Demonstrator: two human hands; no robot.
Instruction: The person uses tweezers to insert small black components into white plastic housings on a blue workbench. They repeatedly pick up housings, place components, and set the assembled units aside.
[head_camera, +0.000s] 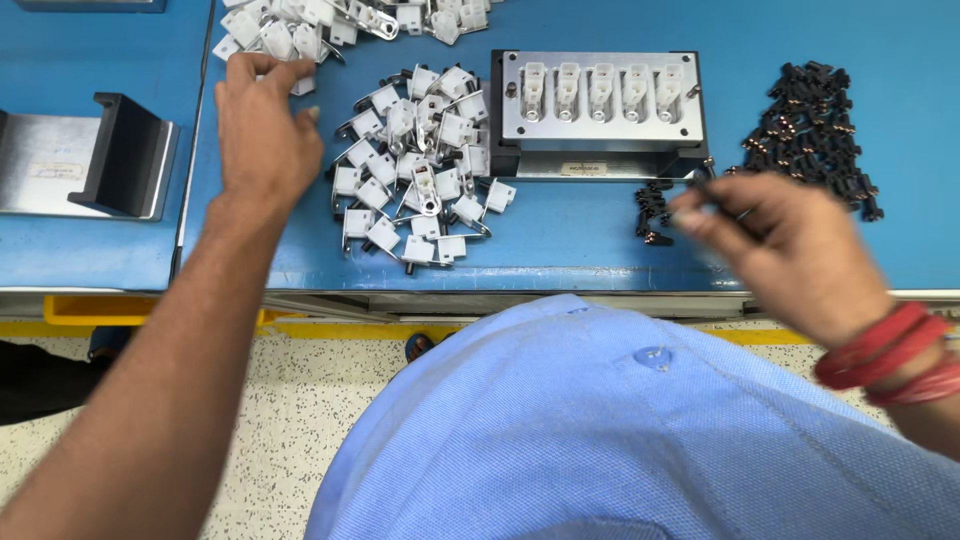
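Observation:
My left hand (262, 130) reaches over the blue table to the upper pile of white plastic parts (300, 25), fingers pinched on one white part (303, 86) at the pile's edge. A second, larger pile of white parts with metal clips (415, 165) lies just right of that hand. My right hand (790, 245), blurred, hovers beside a few small black pieces (652, 212); its fingertips are pinched on what looks like a small dark piece. A metal fixture (600, 110) holds a row of several white parts in its slots.
A heap of small black parts (812, 135) lies at the right of the fixture. A metal plate with a black bracket (100, 160) sits on the left bench. The table's front edge (480, 295) runs just before my blue shirt.

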